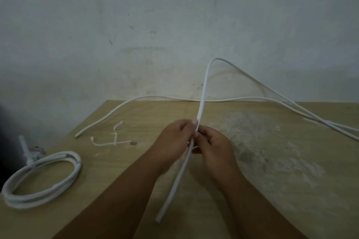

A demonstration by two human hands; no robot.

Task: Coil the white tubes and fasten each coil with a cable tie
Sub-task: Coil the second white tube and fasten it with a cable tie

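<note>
Location type: a plain workshop-style work area.

Indicators:
- The wall (136, 15) behind is bare and grey-white, marked with scuffs, streaks and stains.
- The counter (272, 190) is raw wood-grain board with a worn whitish patch (262, 141) across its right half.
- The counter carries work material only: a tied coil (38, 176) of tubing, a loose white tube (175, 186), and short white offcuts (114, 139).

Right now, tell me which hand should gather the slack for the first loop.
Right hand, probably: the white tube trails its slack off rightward, while the left hand can anchor the short end.
</note>
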